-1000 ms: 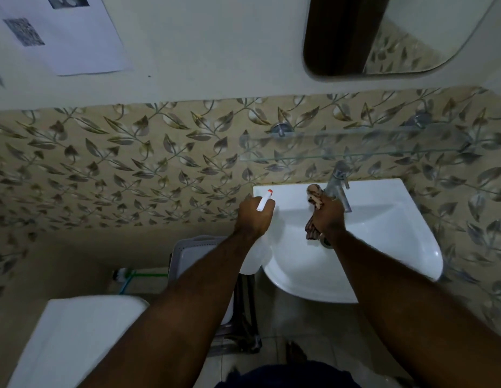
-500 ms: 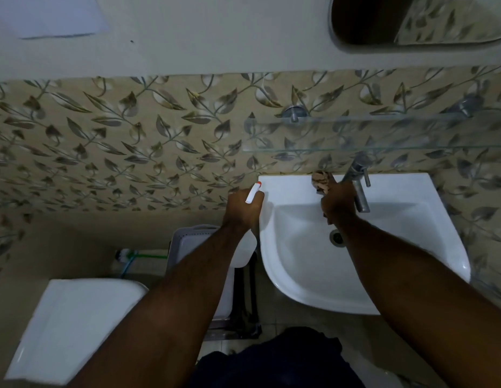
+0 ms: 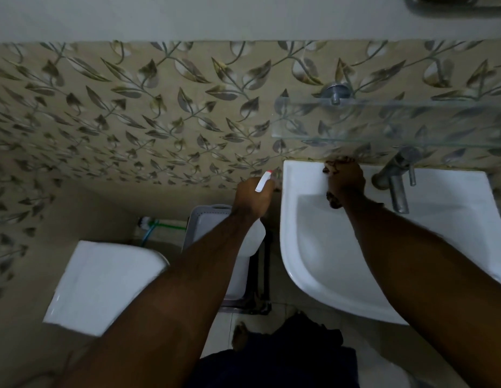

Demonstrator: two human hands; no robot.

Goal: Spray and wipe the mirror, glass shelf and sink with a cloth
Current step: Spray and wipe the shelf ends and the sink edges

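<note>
A white sink [image 3: 322, 264] fills the right half of the view, with a metal tap [image 3: 397, 186] at its back rim. My right hand [image 3: 345, 179] presses a brown patterned cloth [image 3: 331, 166] onto the back left rim of the sink. My left hand [image 3: 250, 200] hangs just left of the sink and grips a white spray bottle [image 3: 253, 236] with a red-tipped nozzle [image 3: 263, 182]. The glass shelf [image 3: 383, 121] runs along the wall above the tap. Only the bottom edge of the mirror [image 3: 456, 4] shows at the top right.
A white toilet cistern lid [image 3: 103, 281] lies at the lower left. A grey bin with a white lid [image 3: 212, 222] stands on a dark frame between toilet and sink. Leaf-patterned tiles cover the wall. My dark clothing [image 3: 277, 365] and tiled floor show at the bottom.
My right hand has slid the cloth left along the sink's back rim, away from the tap. The view has tipped down and left, so most of the mirror has left the frame.
</note>
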